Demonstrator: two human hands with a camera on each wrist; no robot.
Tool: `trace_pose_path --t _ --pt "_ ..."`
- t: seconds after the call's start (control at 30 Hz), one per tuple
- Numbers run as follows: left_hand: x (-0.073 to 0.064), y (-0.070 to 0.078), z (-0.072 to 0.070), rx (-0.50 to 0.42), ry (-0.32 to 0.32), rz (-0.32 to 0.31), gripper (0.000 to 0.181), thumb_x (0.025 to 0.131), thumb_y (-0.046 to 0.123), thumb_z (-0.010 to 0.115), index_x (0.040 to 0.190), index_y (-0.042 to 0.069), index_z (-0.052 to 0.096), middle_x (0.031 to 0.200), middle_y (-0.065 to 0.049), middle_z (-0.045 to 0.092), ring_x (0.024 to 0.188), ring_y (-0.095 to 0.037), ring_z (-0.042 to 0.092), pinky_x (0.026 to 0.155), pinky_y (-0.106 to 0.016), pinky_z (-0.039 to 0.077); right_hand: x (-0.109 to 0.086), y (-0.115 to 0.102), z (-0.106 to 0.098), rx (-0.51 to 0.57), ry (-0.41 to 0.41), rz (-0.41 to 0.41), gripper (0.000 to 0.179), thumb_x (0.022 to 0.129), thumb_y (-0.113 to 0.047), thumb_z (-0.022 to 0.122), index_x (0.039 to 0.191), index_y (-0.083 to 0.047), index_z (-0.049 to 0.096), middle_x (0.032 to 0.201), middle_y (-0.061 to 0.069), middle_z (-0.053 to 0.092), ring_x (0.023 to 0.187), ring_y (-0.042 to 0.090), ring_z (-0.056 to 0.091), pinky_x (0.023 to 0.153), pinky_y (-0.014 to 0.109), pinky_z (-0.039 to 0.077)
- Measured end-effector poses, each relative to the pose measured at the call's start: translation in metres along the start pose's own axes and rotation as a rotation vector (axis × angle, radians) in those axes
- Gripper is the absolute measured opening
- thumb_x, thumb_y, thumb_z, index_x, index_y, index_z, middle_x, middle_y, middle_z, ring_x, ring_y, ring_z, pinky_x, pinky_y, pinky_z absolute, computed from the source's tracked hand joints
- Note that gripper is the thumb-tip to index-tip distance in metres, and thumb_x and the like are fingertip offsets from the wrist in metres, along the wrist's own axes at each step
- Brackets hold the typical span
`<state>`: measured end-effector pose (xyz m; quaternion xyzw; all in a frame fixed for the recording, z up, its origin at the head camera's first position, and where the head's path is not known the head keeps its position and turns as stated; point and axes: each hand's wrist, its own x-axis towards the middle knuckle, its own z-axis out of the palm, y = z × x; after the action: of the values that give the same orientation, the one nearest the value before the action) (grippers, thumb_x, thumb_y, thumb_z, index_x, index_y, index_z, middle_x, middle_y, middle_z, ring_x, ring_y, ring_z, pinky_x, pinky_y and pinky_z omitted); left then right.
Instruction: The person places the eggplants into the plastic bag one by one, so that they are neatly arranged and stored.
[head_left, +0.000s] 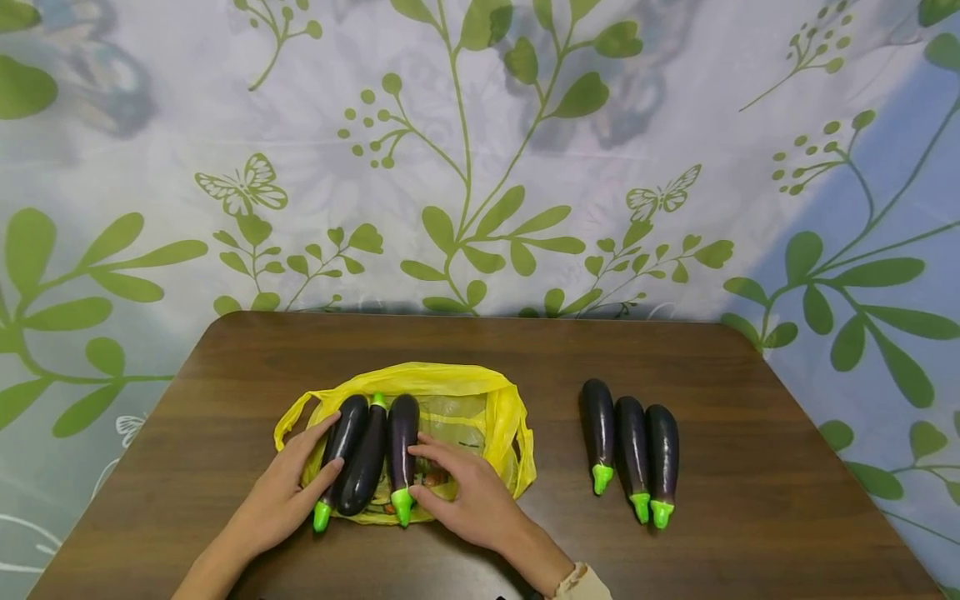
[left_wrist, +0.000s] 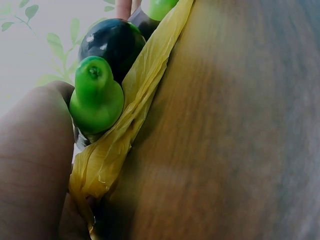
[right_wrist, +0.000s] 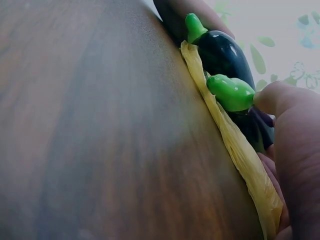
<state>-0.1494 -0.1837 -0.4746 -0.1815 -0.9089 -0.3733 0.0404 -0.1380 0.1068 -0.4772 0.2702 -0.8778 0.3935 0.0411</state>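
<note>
As bag [head_left: 423,379] gapes: 3 eggplants [head_left: 365,460] fit
L hand [head_left: 281,502]: relaxed vs. leftmost, prob. steadying
R hand [head_left: 474,498]: same, rightmost of 3

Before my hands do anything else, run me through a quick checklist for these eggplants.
1. Left hand gripping the left eggplant: ok.
2. Right hand touching the right eggplant of the bagged trio: ok.
3. Bagged stems matching: not ok, the middle eggplant's stem points away from you.
4. Yellow bag spread open: ok.
5. Bag's underside intact: cannot tell, hidden.
6. Other three eggplants clear of the bag: ok, on the table.
</note>
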Motion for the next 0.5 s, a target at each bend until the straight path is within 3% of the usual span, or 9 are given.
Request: trace_pose_path --t 0.23,0.5 --pt "0.0003 0.0001 -0.0014 0.004 -0.005 -0.002 0.061 0.106 0.032 0.060 0.161 0.021 0.036 0.154 -0.016 0.048 0.137 -0.041 0.048 0.103 -0.068 0.042 -0.0008 0.0008 0.0003 -0.038 0.029 -0.049 0.045 0.101 -0.035 0.069 0.143 -0.023 0.061 0.153 -0.002 0.055 0.134 0.020 0.058 0.106 0.041 0.052" --pt "0.0003 0.0010 -0.0007 0.000 -0.009 -0.007 0.060 0.106 0.032 0.059 0.161 0.021 0.037 0.155 -0.015 0.047 0.138 -0.043 0.047 0.102 -0.069 0.042 -0.0053 0.0031 -0.0010 -0.011 0.152 -0.084 0.041 0.098 -0.023 0.073 0.137 -0.016 0.066 0.147 -0.001 0.061 0.131 0.019 0.062 0.104 0.042 0.053"
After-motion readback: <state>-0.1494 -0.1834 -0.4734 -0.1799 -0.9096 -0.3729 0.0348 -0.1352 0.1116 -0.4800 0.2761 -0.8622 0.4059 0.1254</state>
